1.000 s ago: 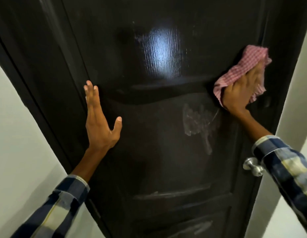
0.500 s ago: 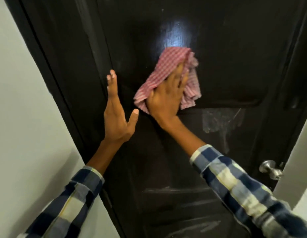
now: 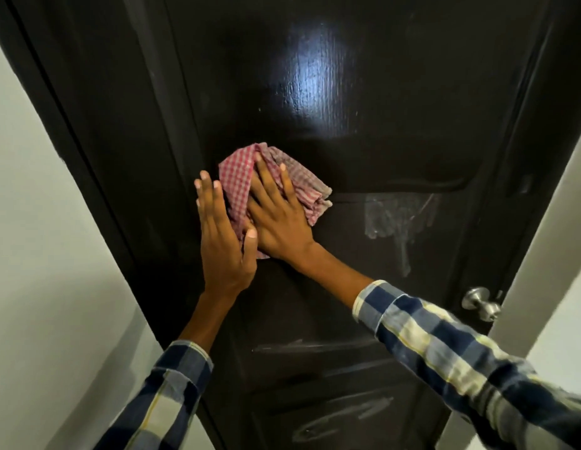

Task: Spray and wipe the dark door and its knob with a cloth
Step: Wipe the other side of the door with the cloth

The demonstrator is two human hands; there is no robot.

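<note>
Red-checked cloth (image 3: pixel 240 186) flattened against dark door (image 3: pixel 380 157) at mid-height, left of centre — pinned under right hand (image 3: pixel 279 219), fingers straight and spread. Left hand (image 3: pixel 222 241) flat beside it, fingers extended, thumb overlapping cloth edge — metal knob (image 3: pixel 481 302) well apart, lower right.

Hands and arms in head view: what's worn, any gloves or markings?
Left hand and right hand are bare: no gloves, rings or watch visible. Both arms wear long plaid sleeves in navy, pale blue and cream with thin yellow lines, cuffs ending above the wrists.
</note>
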